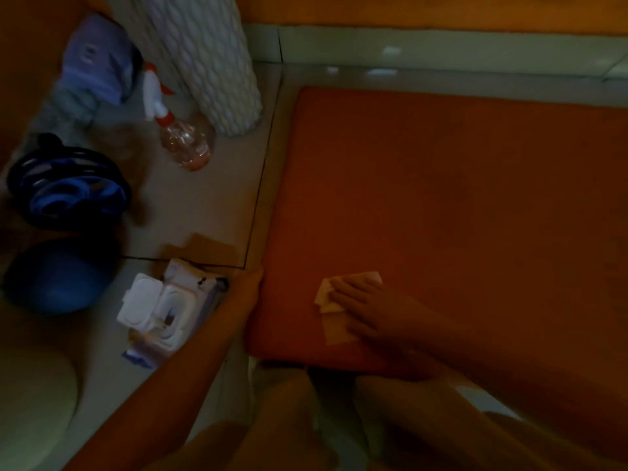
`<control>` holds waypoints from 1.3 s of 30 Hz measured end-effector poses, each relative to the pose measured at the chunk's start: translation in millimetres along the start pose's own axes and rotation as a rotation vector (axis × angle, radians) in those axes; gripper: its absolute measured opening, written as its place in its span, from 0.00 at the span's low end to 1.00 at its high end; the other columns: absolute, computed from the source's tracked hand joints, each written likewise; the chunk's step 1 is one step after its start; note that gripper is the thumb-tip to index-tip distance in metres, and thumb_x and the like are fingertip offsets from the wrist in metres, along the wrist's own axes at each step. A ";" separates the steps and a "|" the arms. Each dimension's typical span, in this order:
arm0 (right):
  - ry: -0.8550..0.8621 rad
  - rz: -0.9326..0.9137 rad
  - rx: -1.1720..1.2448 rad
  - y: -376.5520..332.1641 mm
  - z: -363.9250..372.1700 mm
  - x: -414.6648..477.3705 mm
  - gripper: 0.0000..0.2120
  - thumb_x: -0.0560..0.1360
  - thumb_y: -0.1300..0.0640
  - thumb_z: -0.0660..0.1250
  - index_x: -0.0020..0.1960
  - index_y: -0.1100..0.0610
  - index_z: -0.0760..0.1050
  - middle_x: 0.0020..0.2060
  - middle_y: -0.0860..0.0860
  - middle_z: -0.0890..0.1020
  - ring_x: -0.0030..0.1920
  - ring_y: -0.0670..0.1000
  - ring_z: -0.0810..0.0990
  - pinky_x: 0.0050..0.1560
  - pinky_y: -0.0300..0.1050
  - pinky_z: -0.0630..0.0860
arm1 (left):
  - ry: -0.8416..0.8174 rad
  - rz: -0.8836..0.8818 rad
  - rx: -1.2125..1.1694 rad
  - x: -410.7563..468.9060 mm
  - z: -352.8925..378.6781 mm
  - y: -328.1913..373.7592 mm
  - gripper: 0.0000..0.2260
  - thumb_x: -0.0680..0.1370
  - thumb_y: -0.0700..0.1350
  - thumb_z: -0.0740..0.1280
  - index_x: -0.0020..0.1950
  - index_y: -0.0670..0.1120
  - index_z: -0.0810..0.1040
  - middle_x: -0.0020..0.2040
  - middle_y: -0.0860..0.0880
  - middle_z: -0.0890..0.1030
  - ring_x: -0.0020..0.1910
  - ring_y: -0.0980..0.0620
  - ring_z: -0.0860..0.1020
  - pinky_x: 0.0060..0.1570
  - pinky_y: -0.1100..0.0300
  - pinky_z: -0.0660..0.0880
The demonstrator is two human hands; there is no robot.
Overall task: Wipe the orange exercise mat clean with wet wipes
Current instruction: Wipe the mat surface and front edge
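Observation:
The orange exercise mat (441,198) lies flat on the tiled floor and fills the right half of the view. My right hand (370,307) presses a pale wet wipe (331,312) onto the mat's near left corner with flat, straight fingers. My left hand (246,283) rests at the mat's left edge, beside the pack; its fingers are mostly hidden. The wet wipes pack (166,307) lies on the floor just left of that hand with its white lid flipped open.
A spray bottle (180,137) with a red and white trigger stands on the floor, a white textured roll (210,62) behind it. Dark blue rings (68,188), a blue ball (57,277) and folded cloth (91,62) lie at the left. An orange wall runs behind.

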State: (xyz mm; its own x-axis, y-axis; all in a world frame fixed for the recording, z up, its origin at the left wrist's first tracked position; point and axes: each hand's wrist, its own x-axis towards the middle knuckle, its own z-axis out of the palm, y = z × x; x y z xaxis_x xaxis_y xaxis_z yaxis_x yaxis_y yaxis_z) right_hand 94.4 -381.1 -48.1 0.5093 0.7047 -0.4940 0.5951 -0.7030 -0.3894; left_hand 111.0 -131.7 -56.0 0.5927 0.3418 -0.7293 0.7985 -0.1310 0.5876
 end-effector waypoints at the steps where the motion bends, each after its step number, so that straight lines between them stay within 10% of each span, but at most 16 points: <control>1: -0.021 0.029 0.022 -6.4 -0.8 0.9 0.41 0.70 0.28 0.26 0.77 0.49 0.36 0.74 0.46 0.35 0.73 0.46 0.33 0.73 0.49 0.36 | -0.009 -0.006 -0.026 0.9 -0.8 -2.3 0.11 0.84 0.43 0.55 0.64 0.42 0.71 0.38 0.51 0.68 0.45 0.47 0.70 0.51 0.59 0.64; 5: 0.082 0.073 0.071 -29.9 0.1 16.4 0.44 0.69 0.31 0.29 0.79 0.52 0.42 0.77 0.48 0.39 0.71 0.46 0.31 0.73 0.50 0.34 | 0.016 0.072 -0.023 0.8 0.7 0.9 0.15 0.83 0.35 0.54 0.40 0.49 0.69 0.38 0.48 0.66 0.35 0.52 0.65 0.47 0.55 0.65; 12: 0.061 -0.067 0.048 -29.5 -7.6 33.5 0.30 0.81 0.39 0.44 0.79 0.50 0.43 0.77 0.47 0.40 0.74 0.46 0.34 0.70 0.45 0.33 | 0.077 0.044 -0.202 13.2 10.8 -9.2 0.19 0.84 0.37 0.53 0.36 0.53 0.59 0.33 0.51 0.62 0.32 0.55 0.60 0.33 0.59 0.61; 17: 0.195 0.181 0.013 8.9 -32.7 79.7 0.27 0.83 0.45 0.42 0.79 0.55 0.45 0.78 0.53 0.44 0.77 0.52 0.40 0.74 0.51 0.39 | 0.120 0.097 -0.139 24.6 10.6 -8.9 0.20 0.83 0.36 0.54 0.32 0.50 0.59 0.29 0.48 0.62 0.29 0.52 0.59 0.33 0.59 0.58; 21: 0.159 0.118 0.077 -2.7 -15.6 72.3 0.27 0.83 0.45 0.42 0.79 0.53 0.43 0.78 0.51 0.43 0.76 0.50 0.38 0.76 0.55 0.39 | 0.078 0.315 0.040 15.0 20.0 -6.2 0.09 0.84 0.42 0.54 0.55 0.46 0.74 0.48 0.53 0.72 0.45 0.54 0.71 0.51 0.56 0.67; 24: 0.126 -0.057 0.041 -10.1 -15.5 49.9 0.35 0.76 0.38 0.33 0.79 0.52 0.46 0.77 0.48 0.43 0.73 0.44 0.34 0.69 0.45 0.32 | 0.076 0.460 0.200 18.3 18.2 -12.4 0.18 0.84 0.48 0.54 0.75 0.49 0.64 0.69 0.52 0.69 0.66 0.52 0.69 0.66 0.55 0.64; 29: 0.208 0.105 -0.022 36.5 -31.6 67.6 0.40 0.73 0.36 0.25 0.78 0.53 0.48 0.78 0.52 0.49 0.77 0.53 0.44 0.74 0.53 0.39 | 0.136 0.589 0.489 20.4 20.7 -20.6 0.22 0.83 0.50 0.53 0.77 0.48 0.59 0.76 0.46 0.62 0.73 0.47 0.62 0.73 0.55 0.56; 32: 0.253 0.304 0.016 42.0 -42.2 84.6 0.26 0.83 0.46 0.41 0.78 0.54 0.47 0.78 0.53 0.46 0.77 0.54 0.40 0.74 0.56 0.37 | 0.160 0.592 0.539 18.3 23.5 -19.7 0.22 0.83 0.49 0.53 0.77 0.48 0.59 0.76 0.46 0.61 0.74 0.47 0.61 0.72 0.58 0.54; 39: 0.184 -0.060 0.010 47.4 -17.0 56.7 0.34 0.78 0.38 0.35 0.78 0.54 0.53 0.76 0.48 0.48 0.76 0.48 0.45 0.75 0.52 0.40 | 0.177 0.590 0.502 18.8 26.3 -20.8 0.20 0.83 0.48 0.54 0.76 0.51 0.59 0.75 0.48 0.63 0.73 0.48 0.63 0.69 0.61 0.55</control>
State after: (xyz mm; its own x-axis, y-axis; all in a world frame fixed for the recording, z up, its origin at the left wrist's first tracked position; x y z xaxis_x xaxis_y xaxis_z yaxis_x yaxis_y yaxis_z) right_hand 162.1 -372.9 -81.3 0.5784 0.7504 -0.3199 0.6223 -0.6595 -0.4217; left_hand 108.3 -147.0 -91.2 0.9410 0.2222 -0.2554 0.3346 -0.7258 0.6010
